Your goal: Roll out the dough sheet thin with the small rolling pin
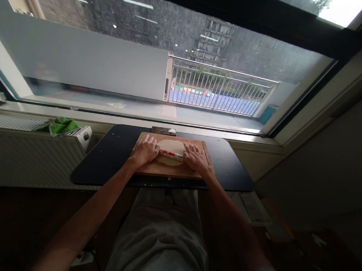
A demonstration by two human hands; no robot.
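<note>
A flat round of pale dough lies on a wooden board set on a small black table. Across the dough rests a thin rolling pin with a red and white pattern. My left hand lies flat on the pin's left end, fingers stretched forward. My right hand presses flat on its right end in the same way. The pin's ends are hidden under my palms.
A dark flat object sits at the table's far edge by the window sill. To the left is a white radiator with a green cloth on top. My lap fills the near foreground under the table.
</note>
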